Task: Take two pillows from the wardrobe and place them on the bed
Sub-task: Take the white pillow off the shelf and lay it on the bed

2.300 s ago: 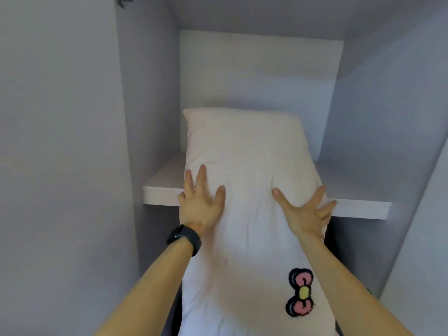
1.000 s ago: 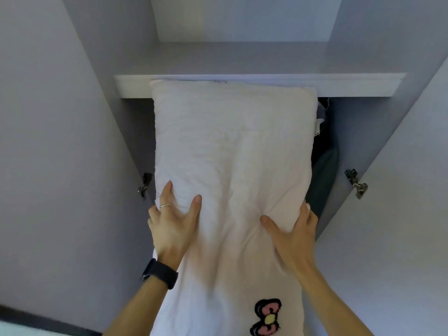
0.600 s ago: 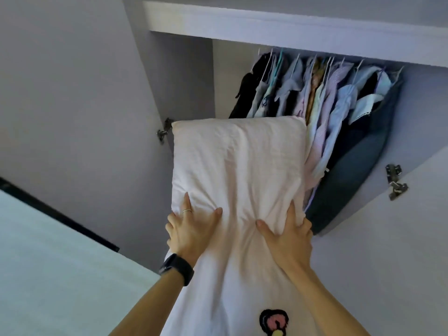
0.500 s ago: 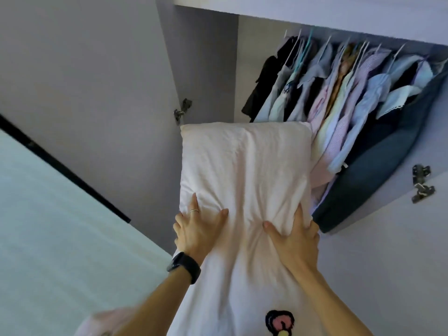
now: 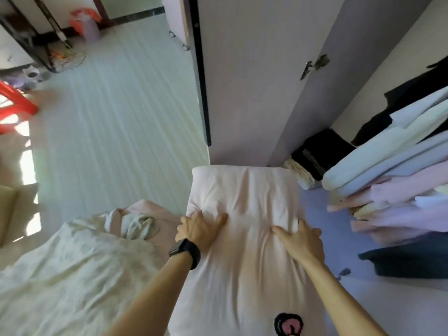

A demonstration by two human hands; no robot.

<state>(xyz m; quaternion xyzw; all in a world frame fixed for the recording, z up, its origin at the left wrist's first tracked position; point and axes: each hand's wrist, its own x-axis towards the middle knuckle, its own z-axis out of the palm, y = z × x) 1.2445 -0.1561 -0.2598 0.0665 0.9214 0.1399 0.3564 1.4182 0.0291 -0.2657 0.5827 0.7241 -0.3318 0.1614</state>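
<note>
Pale floor [image 5: 116,132] runs up the left, with a bed [image 5: 160,212] under a crumpled cream blanket [image 5: 72,263] at lower left and an open wardrobe door [image 5: 254,81] ahead; hanging clothes [image 5: 392,180] crowd the right edge. One white pillow [image 5: 244,190] is in view, held up between the bed and the wardrobe. Two hands grip it. The left hand [image 5: 201,229], with one black watch [image 5: 186,251] on its wrist, clasps the left edge, thumb spread across the fabric. The right hand [image 5: 300,241] clasps the right edge likewise. One pink bow patch [image 5: 288,323] shows near the bottom.
</note>
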